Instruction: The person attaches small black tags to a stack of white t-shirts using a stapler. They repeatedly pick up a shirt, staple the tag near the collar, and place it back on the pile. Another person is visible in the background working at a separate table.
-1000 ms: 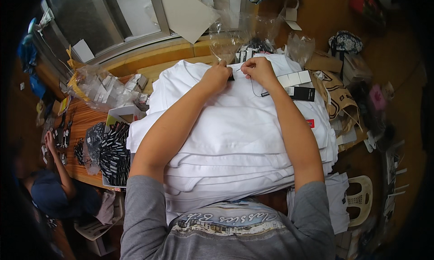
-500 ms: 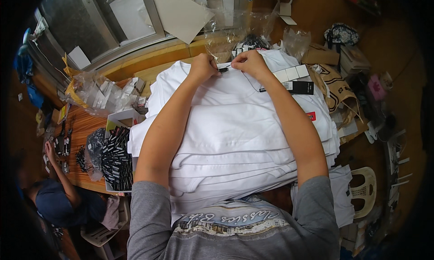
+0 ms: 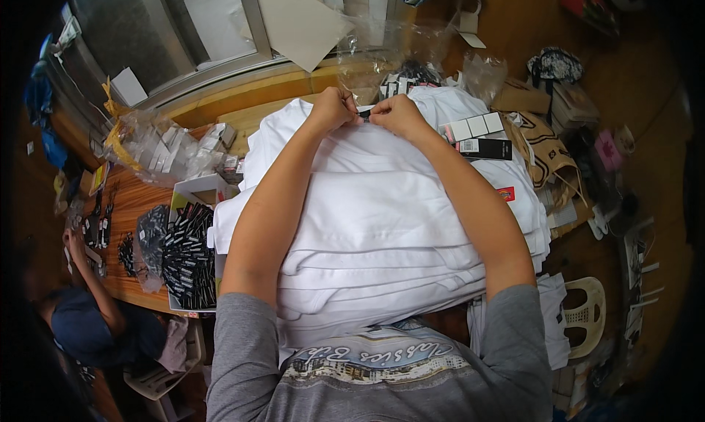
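Observation:
A thick pile of folded white T-shirts [image 3: 382, 209] lies in front of me. At the far neckline of the top shirt, my left hand [image 3: 335, 109] is closed, its thumb and finger pinching at a small dark neck label [image 3: 365, 116]. Close beside it, my right hand [image 3: 398, 116] is pinched too, fingertips at the label's other side. Whatever tiny thing sits in the right fingertips is hidden. Right of my right wrist, a black hang tag [image 3: 490, 149] lies on the shirts below a strip of white stickers [image 3: 474, 127].
An open box of black tags [image 3: 192, 257] stands left of the pile, near clear plastic bags [image 3: 158, 154]. A co-worker [image 3: 110, 326] sits at the lower left, hand on the wooden table [image 3: 121, 194]. A white plastic chair [image 3: 586, 315] stands at right, a tan patterned bag [image 3: 547, 154] beyond the shirts.
My right hand has come down and left, closer to my left hand. The thin dark string that ran from it toward the black hang tag no longer shows. The co-worker's hand has shifted slightly.

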